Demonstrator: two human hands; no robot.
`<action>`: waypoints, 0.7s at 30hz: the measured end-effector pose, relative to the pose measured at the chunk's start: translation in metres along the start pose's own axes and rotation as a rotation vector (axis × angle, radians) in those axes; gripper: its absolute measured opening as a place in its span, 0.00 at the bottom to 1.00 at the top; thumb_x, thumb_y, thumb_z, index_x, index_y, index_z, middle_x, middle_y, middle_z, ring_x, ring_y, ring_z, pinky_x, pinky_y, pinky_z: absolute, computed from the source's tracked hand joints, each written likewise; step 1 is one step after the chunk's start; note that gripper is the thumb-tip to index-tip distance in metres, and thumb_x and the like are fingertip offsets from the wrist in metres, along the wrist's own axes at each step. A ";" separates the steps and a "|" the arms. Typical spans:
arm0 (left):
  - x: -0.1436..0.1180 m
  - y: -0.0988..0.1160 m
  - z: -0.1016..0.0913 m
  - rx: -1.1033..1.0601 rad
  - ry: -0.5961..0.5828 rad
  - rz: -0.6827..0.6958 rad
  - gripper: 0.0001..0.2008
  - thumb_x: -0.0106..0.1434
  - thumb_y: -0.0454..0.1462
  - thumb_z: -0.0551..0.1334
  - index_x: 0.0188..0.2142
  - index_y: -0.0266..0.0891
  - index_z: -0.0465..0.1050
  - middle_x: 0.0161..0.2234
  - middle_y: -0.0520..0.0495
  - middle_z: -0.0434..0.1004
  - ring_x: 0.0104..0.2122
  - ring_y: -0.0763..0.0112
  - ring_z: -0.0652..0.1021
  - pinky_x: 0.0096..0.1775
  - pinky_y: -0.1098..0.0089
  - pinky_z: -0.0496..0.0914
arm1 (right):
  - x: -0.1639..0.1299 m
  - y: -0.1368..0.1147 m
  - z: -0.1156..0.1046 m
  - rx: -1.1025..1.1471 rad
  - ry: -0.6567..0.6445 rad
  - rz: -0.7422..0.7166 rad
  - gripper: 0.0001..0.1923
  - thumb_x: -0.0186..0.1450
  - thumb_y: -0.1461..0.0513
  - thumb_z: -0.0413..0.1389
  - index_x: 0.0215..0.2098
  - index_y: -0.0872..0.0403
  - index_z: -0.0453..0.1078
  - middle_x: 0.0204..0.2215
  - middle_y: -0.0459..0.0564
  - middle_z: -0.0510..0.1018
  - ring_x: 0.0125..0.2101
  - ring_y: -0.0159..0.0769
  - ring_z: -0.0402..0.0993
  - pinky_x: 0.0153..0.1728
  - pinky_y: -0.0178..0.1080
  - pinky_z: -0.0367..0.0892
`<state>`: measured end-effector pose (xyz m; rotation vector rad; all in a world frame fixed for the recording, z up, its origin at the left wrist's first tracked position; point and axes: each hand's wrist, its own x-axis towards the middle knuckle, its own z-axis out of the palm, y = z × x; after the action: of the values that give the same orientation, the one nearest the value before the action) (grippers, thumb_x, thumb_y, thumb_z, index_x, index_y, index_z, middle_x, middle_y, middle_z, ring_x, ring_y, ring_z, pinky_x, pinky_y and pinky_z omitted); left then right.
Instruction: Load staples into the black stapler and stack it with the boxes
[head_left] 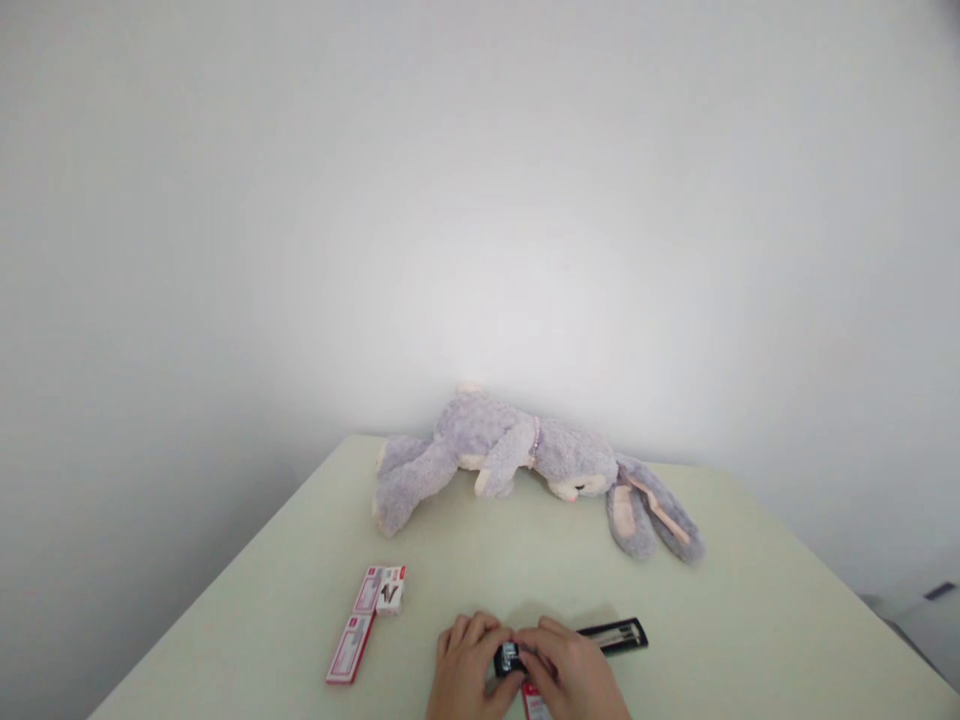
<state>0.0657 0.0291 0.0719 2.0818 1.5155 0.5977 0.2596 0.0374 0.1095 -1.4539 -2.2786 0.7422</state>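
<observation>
At the near edge of the pale table [750, 610], my left hand [466, 668] and my right hand [571, 672] meet. Both grip a small black device with a shiny metal part [509, 659], held between the fingers; it looks like a stapler. A red and white packet [535, 702] lies under my right hand, mostly hidden. A black tray holding thin dark rods [616, 635] rests just right of my right hand.
Three red and white small boxes lie to the left: two side by side [381, 589] and one nearer me [349, 648]. A grey plush rabbit [517, 462] lies on its side along the far edge against the white wall.
</observation>
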 end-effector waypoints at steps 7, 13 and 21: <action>-0.001 0.004 -0.002 -0.001 0.012 0.002 0.17 0.61 0.50 0.69 0.49 0.54 0.76 0.49 0.51 0.77 0.50 0.58 0.73 0.51 0.59 0.62 | -0.001 -0.001 0.002 -0.033 0.005 0.020 0.14 0.71 0.59 0.50 0.45 0.42 0.78 0.35 0.44 0.78 0.36 0.34 0.77 0.37 0.32 0.62; 0.001 0.003 -0.005 -0.020 -0.001 0.012 0.19 0.62 0.53 0.68 0.50 0.56 0.76 0.49 0.51 0.77 0.50 0.57 0.74 0.52 0.58 0.62 | -0.013 0.012 0.002 -0.021 0.075 0.173 0.17 0.69 0.56 0.51 0.52 0.47 0.74 0.30 0.47 0.80 0.33 0.39 0.77 0.36 0.36 0.63; 0.000 0.001 -0.003 -0.013 0.022 -0.008 0.18 0.61 0.49 0.69 0.51 0.57 0.76 0.50 0.51 0.78 0.51 0.58 0.74 0.53 0.58 0.63 | -0.038 0.046 0.046 0.387 0.033 0.301 0.31 0.62 0.42 0.53 0.58 0.47 0.71 0.20 0.42 0.73 0.22 0.36 0.70 0.27 0.36 0.63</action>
<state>0.0648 0.0288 0.0745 2.0649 1.5271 0.6273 0.2845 0.0070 0.0453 -1.6113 -1.7788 1.1613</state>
